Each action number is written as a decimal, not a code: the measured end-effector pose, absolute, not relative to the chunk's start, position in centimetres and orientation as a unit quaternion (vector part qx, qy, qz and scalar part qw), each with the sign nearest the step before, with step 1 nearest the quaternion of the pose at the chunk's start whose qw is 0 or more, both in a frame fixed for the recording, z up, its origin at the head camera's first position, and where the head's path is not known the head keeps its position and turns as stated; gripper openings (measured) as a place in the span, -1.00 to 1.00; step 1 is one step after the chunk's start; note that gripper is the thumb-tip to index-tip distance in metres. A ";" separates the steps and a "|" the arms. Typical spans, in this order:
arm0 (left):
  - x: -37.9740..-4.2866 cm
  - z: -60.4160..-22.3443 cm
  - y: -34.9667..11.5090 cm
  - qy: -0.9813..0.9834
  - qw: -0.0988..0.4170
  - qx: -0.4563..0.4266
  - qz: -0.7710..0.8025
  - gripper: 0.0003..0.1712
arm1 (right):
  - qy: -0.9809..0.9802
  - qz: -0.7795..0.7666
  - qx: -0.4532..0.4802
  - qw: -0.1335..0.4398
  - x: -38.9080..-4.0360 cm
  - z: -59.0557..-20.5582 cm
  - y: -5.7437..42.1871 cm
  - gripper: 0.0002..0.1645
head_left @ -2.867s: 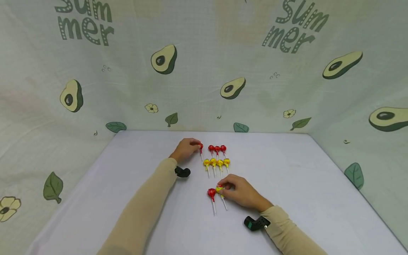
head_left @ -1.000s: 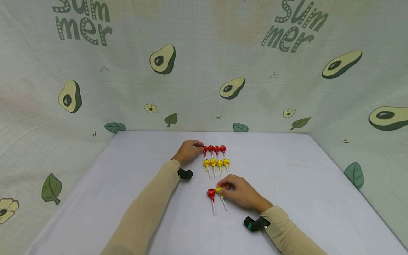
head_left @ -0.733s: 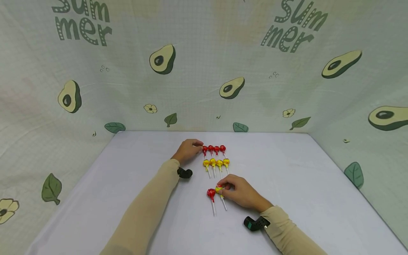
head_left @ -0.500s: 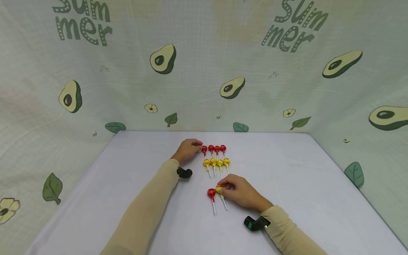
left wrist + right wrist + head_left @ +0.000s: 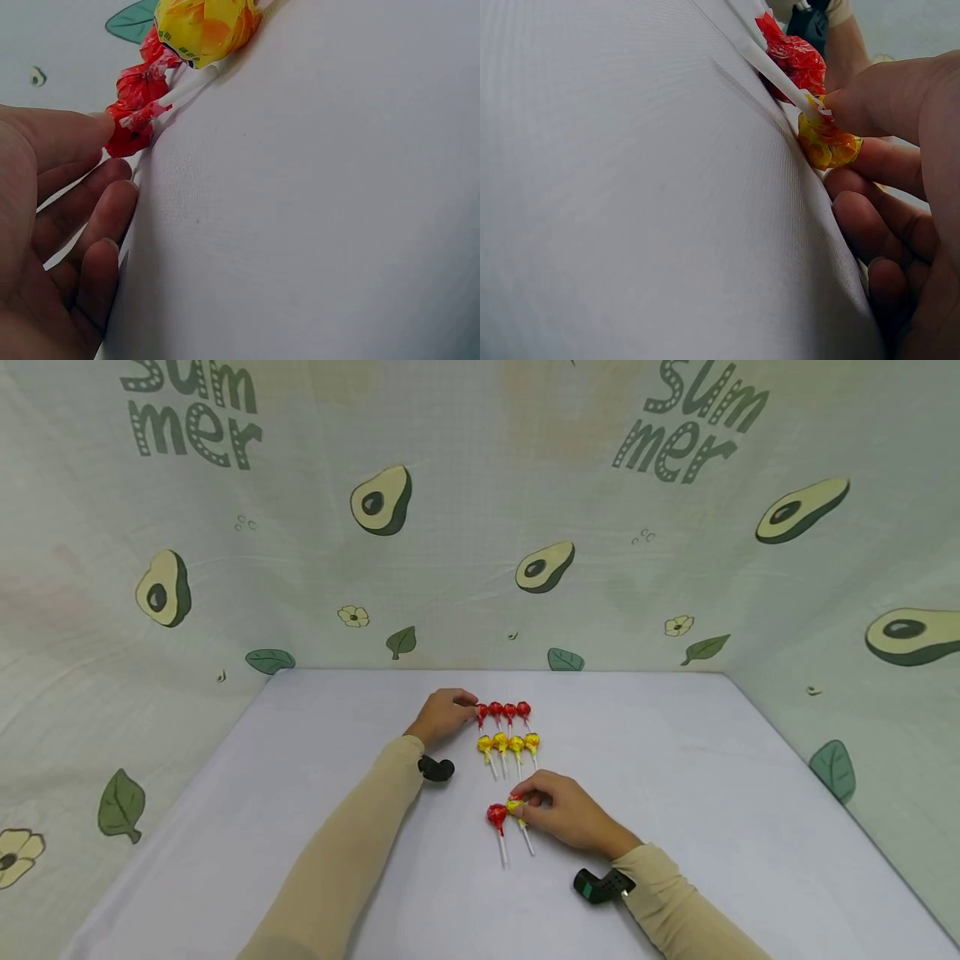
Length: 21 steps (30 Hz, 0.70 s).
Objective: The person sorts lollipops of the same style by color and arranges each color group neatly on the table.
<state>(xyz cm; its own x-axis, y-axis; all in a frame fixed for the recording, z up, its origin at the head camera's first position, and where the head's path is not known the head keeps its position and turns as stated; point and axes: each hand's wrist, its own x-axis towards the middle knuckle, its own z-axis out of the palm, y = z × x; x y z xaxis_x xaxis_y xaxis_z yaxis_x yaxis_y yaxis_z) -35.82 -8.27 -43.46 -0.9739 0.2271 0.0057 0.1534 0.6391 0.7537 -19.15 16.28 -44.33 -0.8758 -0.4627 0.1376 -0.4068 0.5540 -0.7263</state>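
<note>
At the back of the table, my left hand (image 5: 442, 714) pinches the head of the leftmost red lollipop (image 5: 129, 135) between thumb and fingers. That lollipop lies at the end of a row of several red lollipops (image 5: 510, 711). Just in front is a row of several yellow lollipops (image 5: 501, 742), sticks pointing toward me. Nearer to me, my right hand (image 5: 566, 810) pinches a yellow lollipop (image 5: 829, 146) by its head, which the fingers partly cover. Left of it, close beside, lies one more red lollipop (image 5: 497, 816).
The lollipops lie on a white-covered table (image 5: 675, 760). Behind it and along its sides hangs a pale cloth (image 5: 465, 610) printed with avocados and leaves. Black devices are strapped to both wrists.
Over the last three seconds, my left hand has brought its red lollipop rightward, up to the end of the red row. My right hand has stayed in place on the yellow lollipop.
</note>
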 end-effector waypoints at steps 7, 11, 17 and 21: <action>-35.0 -42.9 -8.8 0.891 0.048 0.099 0.440 -0.68 | 0.881 -0.400 -0.249 0.035 -19.2 -44.1 16.2 -0.81; -34.6 -43.0 -9.3 0.883 0.045 0.106 0.455 -0.69 | 0.882 -0.401 -0.245 0.031 -19.1 -44.2 16.3 -0.81; -33.5 -42.9 -10.1 0.884 0.032 0.113 0.453 -0.71 | 0.882 -0.400 -0.246 0.020 -19.2 -44.5 16.2 -0.80; -32.3 -42.3 -10.1 0.882 0.049 0.112 0.455 -0.71 | 0.883 -0.399 -0.247 0.017 -19.2 -44.6 16.2 -0.80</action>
